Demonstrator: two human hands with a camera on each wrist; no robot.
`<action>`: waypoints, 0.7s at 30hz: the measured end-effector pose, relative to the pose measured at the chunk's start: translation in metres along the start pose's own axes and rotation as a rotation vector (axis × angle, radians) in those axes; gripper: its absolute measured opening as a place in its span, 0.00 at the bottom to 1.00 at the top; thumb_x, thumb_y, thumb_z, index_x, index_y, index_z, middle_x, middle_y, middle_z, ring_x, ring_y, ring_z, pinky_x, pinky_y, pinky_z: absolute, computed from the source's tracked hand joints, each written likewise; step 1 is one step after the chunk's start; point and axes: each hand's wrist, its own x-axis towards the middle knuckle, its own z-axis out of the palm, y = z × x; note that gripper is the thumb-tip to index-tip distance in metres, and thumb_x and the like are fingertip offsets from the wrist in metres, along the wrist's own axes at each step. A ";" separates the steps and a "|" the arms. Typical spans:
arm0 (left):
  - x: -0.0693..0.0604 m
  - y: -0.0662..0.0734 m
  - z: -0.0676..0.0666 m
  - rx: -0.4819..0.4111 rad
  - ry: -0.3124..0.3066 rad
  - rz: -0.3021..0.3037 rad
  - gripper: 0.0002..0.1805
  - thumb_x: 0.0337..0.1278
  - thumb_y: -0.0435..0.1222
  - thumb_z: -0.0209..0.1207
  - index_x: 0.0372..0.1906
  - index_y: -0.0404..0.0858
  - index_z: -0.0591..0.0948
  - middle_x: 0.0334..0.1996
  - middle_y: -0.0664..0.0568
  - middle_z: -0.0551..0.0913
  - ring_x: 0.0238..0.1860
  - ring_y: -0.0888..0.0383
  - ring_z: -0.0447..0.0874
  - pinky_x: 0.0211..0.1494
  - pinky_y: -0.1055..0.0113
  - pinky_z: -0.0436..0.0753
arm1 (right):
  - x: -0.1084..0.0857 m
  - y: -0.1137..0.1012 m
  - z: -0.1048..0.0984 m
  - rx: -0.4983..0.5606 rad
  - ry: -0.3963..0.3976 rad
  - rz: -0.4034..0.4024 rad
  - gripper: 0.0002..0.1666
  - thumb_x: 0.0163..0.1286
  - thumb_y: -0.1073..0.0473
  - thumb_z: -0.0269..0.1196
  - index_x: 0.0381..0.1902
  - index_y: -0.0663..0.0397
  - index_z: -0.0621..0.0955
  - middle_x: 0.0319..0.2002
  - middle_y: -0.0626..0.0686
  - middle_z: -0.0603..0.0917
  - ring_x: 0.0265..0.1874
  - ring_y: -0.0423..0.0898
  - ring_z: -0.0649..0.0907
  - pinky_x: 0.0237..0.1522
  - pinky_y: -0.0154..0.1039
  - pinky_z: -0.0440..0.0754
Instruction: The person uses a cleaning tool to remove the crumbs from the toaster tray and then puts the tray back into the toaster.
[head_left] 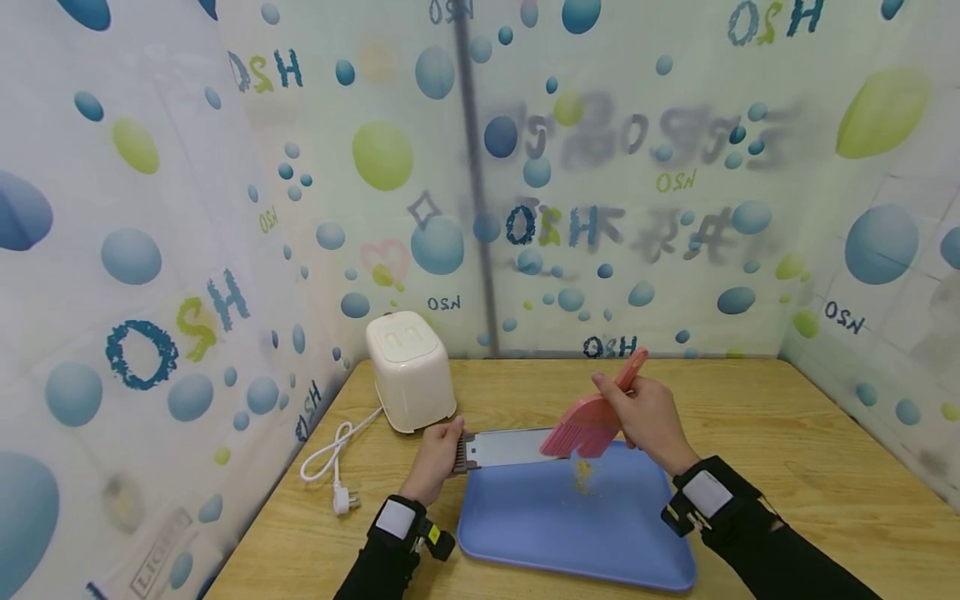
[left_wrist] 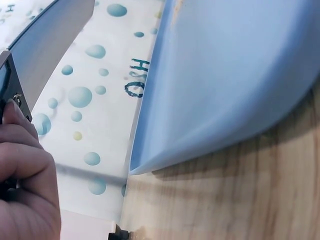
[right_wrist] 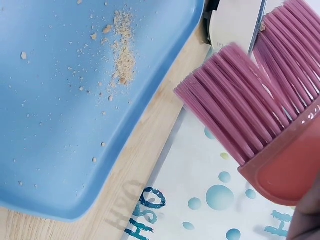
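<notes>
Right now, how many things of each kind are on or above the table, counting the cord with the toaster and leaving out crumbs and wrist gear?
Toaster: 1
Blue tray: 1
Metal plate, in the left hand: 1
Brush, in the right hand: 1
Total: 4

Mirrored "H2O" [head_left: 551, 226] again and again, big and small, all over bubble-print curtain [head_left: 645, 50]! Pink heart outline [head_left: 384, 262] there too; grey lettering [head_left: 682, 129] blurred, unreadable.

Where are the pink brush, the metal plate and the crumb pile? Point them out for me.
Pink brush [right_wrist: 250, 112]: right wrist view, on its bristles.
Metal plate [head_left: 510, 448]: head view, on its flat face.
Crumb pile [right_wrist: 124, 57]: right wrist view, on its middle.
</notes>
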 end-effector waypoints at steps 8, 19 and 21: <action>-0.001 0.001 0.001 0.018 0.019 0.001 0.25 0.83 0.46 0.45 0.43 0.28 0.82 0.22 0.55 0.80 0.19 0.64 0.78 0.19 0.72 0.73 | -0.001 -0.001 0.000 0.015 -0.006 0.005 0.32 0.74 0.37 0.60 0.34 0.64 0.80 0.25 0.57 0.84 0.07 0.51 0.73 0.10 0.38 0.72; 0.000 -0.002 -0.001 0.008 0.019 0.026 0.25 0.82 0.47 0.46 0.41 0.27 0.80 0.22 0.53 0.79 0.20 0.63 0.81 0.21 0.71 0.79 | 0.000 0.001 -0.003 0.046 0.008 -0.016 0.31 0.76 0.38 0.60 0.35 0.64 0.80 0.23 0.57 0.83 0.07 0.51 0.73 0.10 0.40 0.72; 0.001 -0.003 -0.001 0.001 0.014 0.026 0.24 0.82 0.46 0.46 0.40 0.28 0.80 0.22 0.53 0.79 0.20 0.62 0.82 0.22 0.70 0.80 | 0.000 0.000 -0.004 0.054 0.010 -0.016 0.31 0.76 0.38 0.59 0.36 0.64 0.80 0.20 0.55 0.80 0.07 0.51 0.73 0.10 0.40 0.72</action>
